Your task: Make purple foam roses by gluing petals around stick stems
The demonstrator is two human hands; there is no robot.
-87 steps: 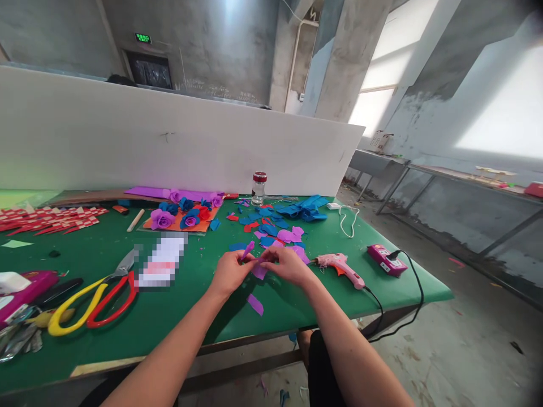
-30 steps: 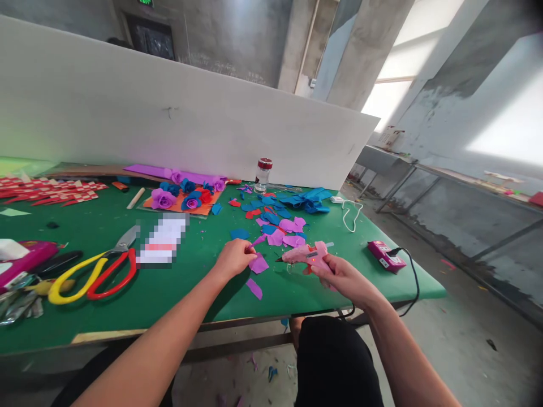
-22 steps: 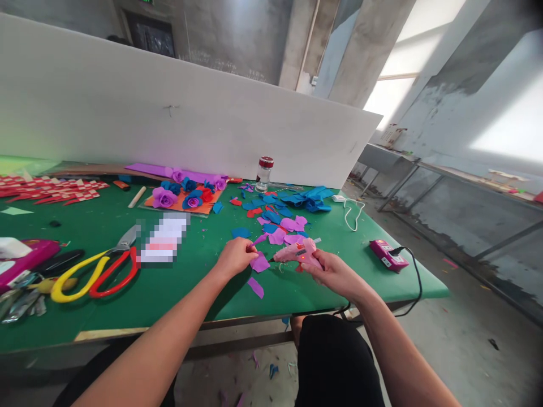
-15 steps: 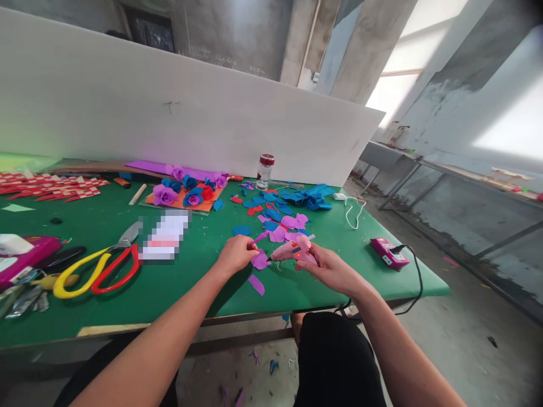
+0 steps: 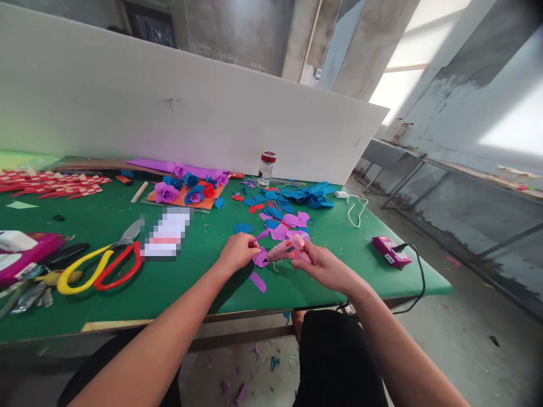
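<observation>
My left hand [image 5: 237, 252] is closed in a pinch on a purple crepe paper piece [image 5: 263, 234], whose narrow end sticks out past the fingertips. Just below them is a purple paper petal [image 5: 260, 258]; whether the fingers hold it too is hard to see. My right hand [image 5: 324, 264] grips a pink glue gun [image 5: 285, 250] with a small red light on its side. Its nozzle points left and meets the petal's right edge. A loose purple petal [image 5: 258, 282] lies on the green table [image 5: 305, 288] nearer to me.
Blue, purple and red paper pieces [image 5: 291, 220] lie beyond my hands, near a red-lidded jar [image 5: 266, 169]. Paper roses [image 5: 186, 191] sit back left. Large scissors [image 5: 114, 257] lie left. On the right is a magenta power strip [image 5: 391, 252] with a black cord. A white board [image 5: 203, 113] stands behind.
The glue gun has shifted slightly left, bringing its nozzle over the petal's edge. My left hand keeps its pinch on the purple paper. The view has moved a little.
</observation>
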